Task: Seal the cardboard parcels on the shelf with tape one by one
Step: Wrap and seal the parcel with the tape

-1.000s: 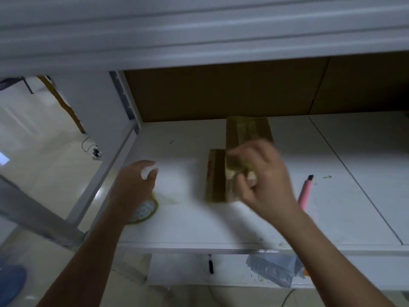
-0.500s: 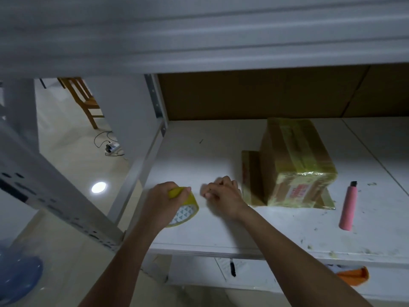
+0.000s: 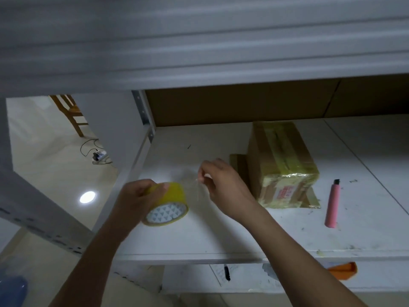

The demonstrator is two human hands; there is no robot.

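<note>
Both your hands have come up off the shelf (image 3: 221,240): left hand (image 3: 135,200) grips the tape roll (image 3: 168,202), right hand (image 3: 221,185) pinches its freed end, ready for the parcel (image 3: 281,165) just beside.

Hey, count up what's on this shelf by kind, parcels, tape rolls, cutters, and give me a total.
Parcels: 2, a taped box and a flat piece beside it
Tape rolls: 1, held by the left hand
Cutters: 1, pink
Total: 4
</note>
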